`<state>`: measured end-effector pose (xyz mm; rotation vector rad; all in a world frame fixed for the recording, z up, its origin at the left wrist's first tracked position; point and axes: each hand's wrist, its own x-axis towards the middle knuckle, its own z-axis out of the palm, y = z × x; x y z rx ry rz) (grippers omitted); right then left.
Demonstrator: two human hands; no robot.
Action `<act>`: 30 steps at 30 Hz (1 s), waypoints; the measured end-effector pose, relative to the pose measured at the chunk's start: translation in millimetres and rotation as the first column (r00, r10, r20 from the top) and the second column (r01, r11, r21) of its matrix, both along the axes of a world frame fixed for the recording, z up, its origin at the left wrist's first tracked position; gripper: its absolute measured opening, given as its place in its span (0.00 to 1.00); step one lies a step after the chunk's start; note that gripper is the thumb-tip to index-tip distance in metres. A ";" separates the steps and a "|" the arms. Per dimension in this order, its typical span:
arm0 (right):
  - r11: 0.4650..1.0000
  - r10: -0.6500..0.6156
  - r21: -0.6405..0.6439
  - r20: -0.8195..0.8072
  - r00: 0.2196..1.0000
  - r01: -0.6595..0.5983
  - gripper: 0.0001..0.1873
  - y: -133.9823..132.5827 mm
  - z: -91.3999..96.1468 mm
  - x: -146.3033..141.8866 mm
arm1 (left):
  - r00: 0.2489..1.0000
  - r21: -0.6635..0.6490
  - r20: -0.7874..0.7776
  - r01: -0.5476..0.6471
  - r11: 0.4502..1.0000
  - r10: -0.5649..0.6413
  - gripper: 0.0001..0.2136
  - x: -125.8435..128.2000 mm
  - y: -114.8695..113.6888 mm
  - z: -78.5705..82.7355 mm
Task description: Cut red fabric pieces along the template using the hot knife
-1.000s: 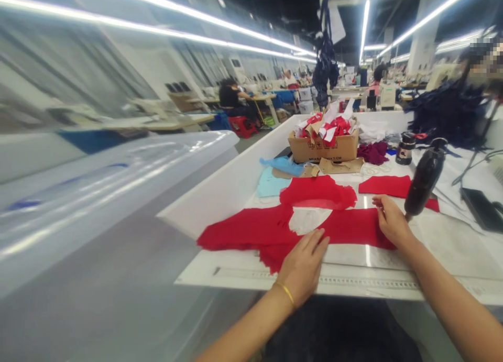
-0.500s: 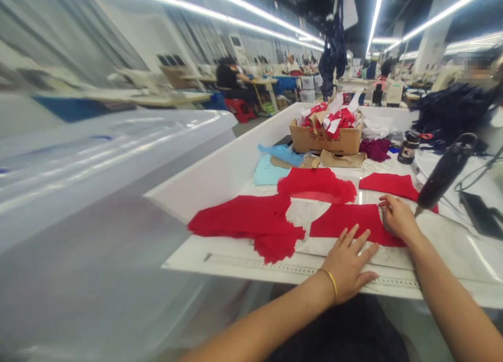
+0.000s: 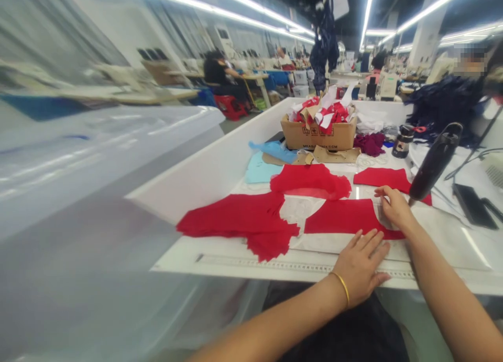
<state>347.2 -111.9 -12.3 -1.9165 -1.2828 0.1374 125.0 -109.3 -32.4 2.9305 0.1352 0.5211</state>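
Note:
A red fabric piece (image 3: 341,217) lies flat on the white table (image 3: 220,168) in front of me. My left hand (image 3: 359,265) rests flat with fingers stretched out at the table's near edge, just below that piece, over a ruler strip (image 3: 275,263). My right hand (image 3: 395,207) presses its curled fingers on the piece's right end. A larger red piece (image 3: 239,220) with a ragged edge lies to the left. Two more red pieces (image 3: 310,181) (image 3: 383,177) lie behind.
A black handheld tool (image 3: 434,163) stands tilted beside my right hand. A cardboard box (image 3: 318,134) of red and white scraps sits further back, with light blue fabric (image 3: 263,168), a dark jar (image 3: 401,141) and purple cloth (image 3: 369,142). Clear plastic sheeting (image 3: 78,194) fills the left. People work at distant tables.
My left hand slid right along the near edge, off the red cloth. The right-hand red piece now lies apart from the left piece. My right hand stayed on its end.

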 end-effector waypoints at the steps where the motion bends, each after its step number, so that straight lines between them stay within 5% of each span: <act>1: 1.000 0.004 0.003 -0.015 1.000 -0.004 0.13 -0.1 0.6 1.7 | 1.000 0.003 0.005 0.024 1.000 -0.024 0.26 3.1 -3.6 -0.2; 5: 0.999 0.052 0.009 -0.092 0.994 -0.051 0.12 -1.0 5.6 8.1 | 0.997 0.025 0.013 0.076 0.997 -0.077 0.27 19.6 -17.5 -0.7; 11: 0.994 0.112 0.031 -0.165 0.980 -0.108 0.12 -4.6 14.5 12.8 | 1.000 0.069 0.014 0.004 0.998 -0.005 0.28 45.5 -31.1 0.1; 20: 0.993 0.118 0.023 -0.154 0.981 -0.116 0.10 -4.5 9.7 16.5 | 0.995 0.017 -0.011 0.096 0.995 -0.096 0.23 55.0 -41.5 8.6; 26: 0.990 0.140 0.007 -0.116 0.983 -0.140 0.11 -2.3 6.8 17.1 | 0.996 0.009 0.047 0.079 0.997 -0.080 0.21 41.2 -22.7 9.7; 30: 0.990 0.139 -0.021 -0.096 0.986 -0.141 0.12 -0.1 -0.2 15.9 | 0.997 0.003 0.065 -0.038 0.999 0.037 0.19 21.9 3.3 8.0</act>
